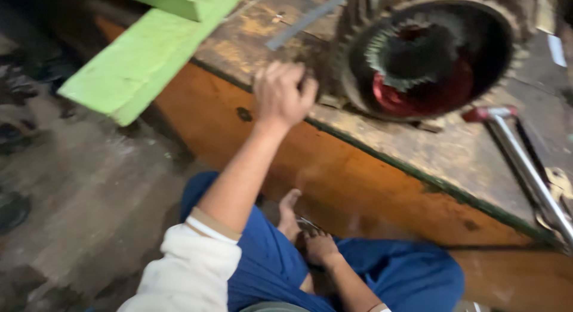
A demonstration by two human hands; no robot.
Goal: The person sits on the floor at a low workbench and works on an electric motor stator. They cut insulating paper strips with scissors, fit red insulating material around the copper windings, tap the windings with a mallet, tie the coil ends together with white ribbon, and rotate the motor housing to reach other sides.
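My left hand (283,94) is raised to the edge of an orange workbench (334,169). Its fingers are curled into a fist against the toothed rim of a large dark gear ring (352,55). Nothing shows inside the fist. Inside the ring sits a smaller toothed gear (412,49) over a red part (418,94). My right hand (321,246) is low, by my blue trousers (382,276) and a bare foot (289,213). Its fingers touch a small shiny metal piece (307,224); blur hides whether they grip it.
A green painted beam (143,55) juts out over the bench's left end. A long metal tool with a red end (519,157) lies on the bench at the right. A thin grey metal strip (307,18) lies behind my left hand. A dirty concrete floor (89,198) spreads to the left.
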